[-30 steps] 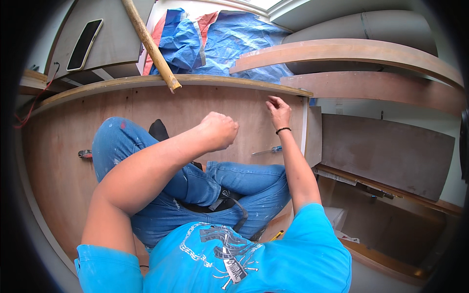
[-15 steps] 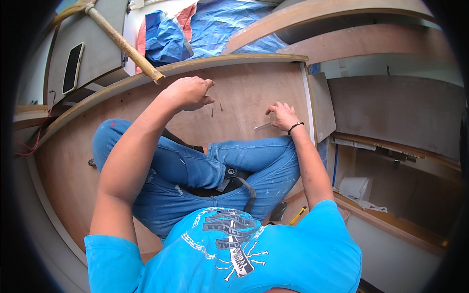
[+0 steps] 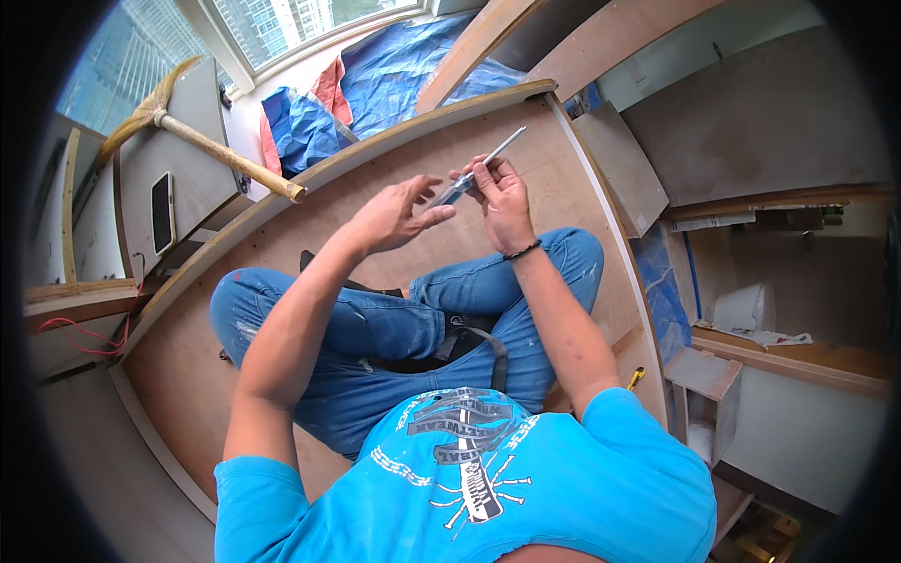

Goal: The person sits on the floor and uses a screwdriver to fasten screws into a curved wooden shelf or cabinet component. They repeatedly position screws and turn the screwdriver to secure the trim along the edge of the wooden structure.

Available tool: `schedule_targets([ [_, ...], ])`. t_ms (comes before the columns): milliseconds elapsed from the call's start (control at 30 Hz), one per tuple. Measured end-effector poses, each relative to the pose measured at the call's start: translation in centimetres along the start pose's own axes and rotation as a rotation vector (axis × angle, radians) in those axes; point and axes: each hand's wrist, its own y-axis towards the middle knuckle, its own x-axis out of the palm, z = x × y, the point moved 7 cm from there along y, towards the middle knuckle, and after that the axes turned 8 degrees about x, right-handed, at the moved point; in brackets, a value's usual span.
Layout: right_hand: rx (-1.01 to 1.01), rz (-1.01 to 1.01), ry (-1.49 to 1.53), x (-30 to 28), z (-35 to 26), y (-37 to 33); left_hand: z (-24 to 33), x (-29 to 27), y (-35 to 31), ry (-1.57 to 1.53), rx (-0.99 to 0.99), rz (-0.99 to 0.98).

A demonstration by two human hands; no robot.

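Note:
A screwdriver (image 3: 454, 194) with a clear bluish handle and a thin metal shaft is held up over the plywood panel (image 3: 563, 174). My right hand (image 3: 504, 202), wearing a dark bracelet, grips it between thumb and fingers, and its tip points to the far right. Close by the handle's end is my left hand (image 3: 399, 214). Its fingers are apart and curved, and it holds nothing that I can see. Whether those fingers touch the handle is hard to tell. Both hands are above my crossed legs.
A curved wooden rim (image 3: 375, 145) borders the panel. Beyond it are a broom (image 3: 235, 159), a phone (image 3: 163, 211) on a cabinet, and a blue tarp (image 3: 399, 75). A yellow-handled tool (image 3: 636, 378) lies by my right elbow; red wire (image 3: 89, 338) hangs at left.
My right hand has picked up the screwdriver from the panel and brought it up and leftward. My left hand has shifted right and nearer to me, toward the handle. The view has tilted.

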Motion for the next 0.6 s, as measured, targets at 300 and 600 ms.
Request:
schedule_targets([
  [300,-0.135,0.347,0.834,-7.9,-2.6,-2.3,7.2,6.4,-8.3,0.047,-0.321,-0.001],
  [600,-0.472,-0.142,-0.799,-4.3,-9.6,-12.1,9.3,1.6,-13.8,-0.303,-0.218,0.259],
])
